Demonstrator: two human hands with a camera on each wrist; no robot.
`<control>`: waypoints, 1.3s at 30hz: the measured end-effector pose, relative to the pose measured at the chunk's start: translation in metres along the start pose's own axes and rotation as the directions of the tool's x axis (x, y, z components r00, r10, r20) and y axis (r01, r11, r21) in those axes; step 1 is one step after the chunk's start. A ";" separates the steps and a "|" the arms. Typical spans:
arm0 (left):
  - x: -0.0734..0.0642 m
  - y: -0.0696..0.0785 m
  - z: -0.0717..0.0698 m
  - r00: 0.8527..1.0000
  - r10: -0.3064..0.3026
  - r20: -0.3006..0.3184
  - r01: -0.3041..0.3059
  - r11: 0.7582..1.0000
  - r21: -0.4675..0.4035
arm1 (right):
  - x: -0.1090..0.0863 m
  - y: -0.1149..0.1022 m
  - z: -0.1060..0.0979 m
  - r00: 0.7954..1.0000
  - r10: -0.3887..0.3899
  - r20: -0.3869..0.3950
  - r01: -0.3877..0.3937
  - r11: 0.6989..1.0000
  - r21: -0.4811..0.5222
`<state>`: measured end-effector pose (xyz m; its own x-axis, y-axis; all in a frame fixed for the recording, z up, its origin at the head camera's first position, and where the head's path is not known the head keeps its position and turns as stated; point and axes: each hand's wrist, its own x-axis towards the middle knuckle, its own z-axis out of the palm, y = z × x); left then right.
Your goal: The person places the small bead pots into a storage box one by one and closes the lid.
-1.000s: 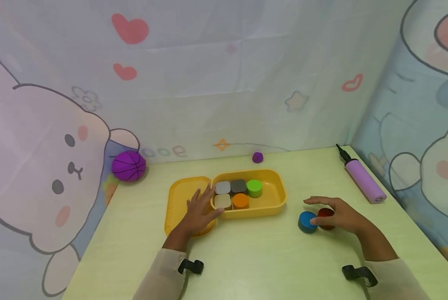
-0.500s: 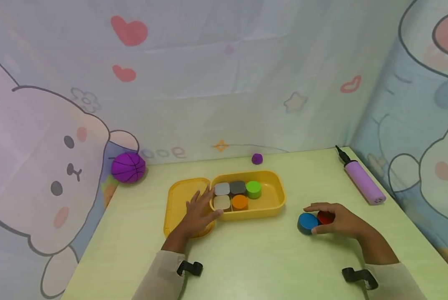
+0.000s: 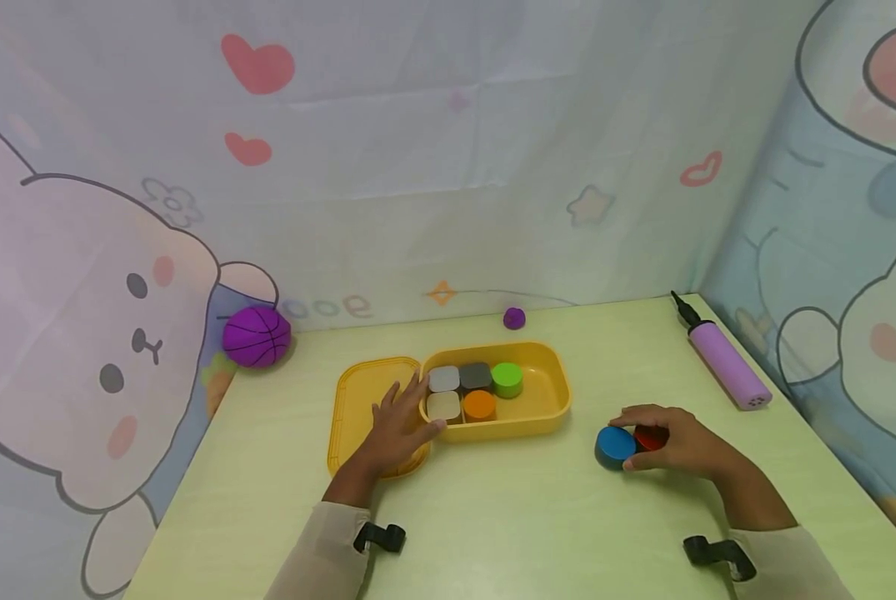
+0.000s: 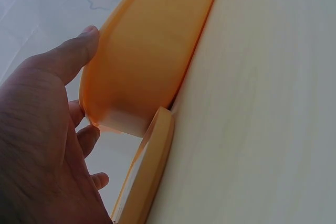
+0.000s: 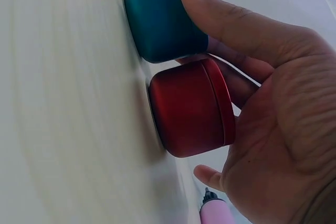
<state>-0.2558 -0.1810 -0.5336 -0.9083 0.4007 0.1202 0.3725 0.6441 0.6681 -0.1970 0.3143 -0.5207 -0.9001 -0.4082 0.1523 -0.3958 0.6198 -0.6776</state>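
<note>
One blue tin (image 3: pixel 613 447) (probably light, stiff, slick), best held by its sides; right hand (image 3: pixel 678 441) pinching it, left hand (image 3: pixel 394 430) spread against the box (image 3: pixel 518 430).

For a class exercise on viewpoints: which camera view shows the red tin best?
The right wrist view: the red tin appears close up there, its near side uncovered. The head view shows it smaller, partly hidden by the right hand; the left wrist view doesn't show it.
</note>
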 end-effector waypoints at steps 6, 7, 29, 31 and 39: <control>0.001 0.000 0.000 1.000 0.001 -0.002 -0.001 1.000 -0.001 | 0.000 0.002 0.000 1.000 -0.012 -0.014 0.012 1.000 0.005; 0.001 0.000 0.000 1.000 -0.001 0.000 0.001 1.000 0.000 | 0.000 0.002 0.000 1.000 -0.012 -0.017 0.012 1.000 0.002; -0.002 0.003 0.000 1.000 -0.009 0.011 0.009 1.000 -0.007 | 0.002 0.003 0.007 0.963 -0.046 -0.265 0.074 0.992 0.099; -0.002 0.003 0.000 1.000 -0.010 0.014 0.010 1.000 -0.009 | 0.002 0.003 0.007 0.956 -0.012 -0.292 0.039 0.995 0.089; -0.002 0.002 -0.001 1.000 -0.006 0.017 0.006 1.000 -0.010 | 0.007 -0.010 0.006 0.919 0.141 -0.367 -0.085 0.983 0.164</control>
<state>-0.2538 -0.1815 -0.5317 -0.9071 0.4079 0.1038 0.3650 0.6398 0.6764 -0.1979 0.3011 -0.5173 -0.9501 -0.0419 0.3092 -0.2829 0.5335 -0.7971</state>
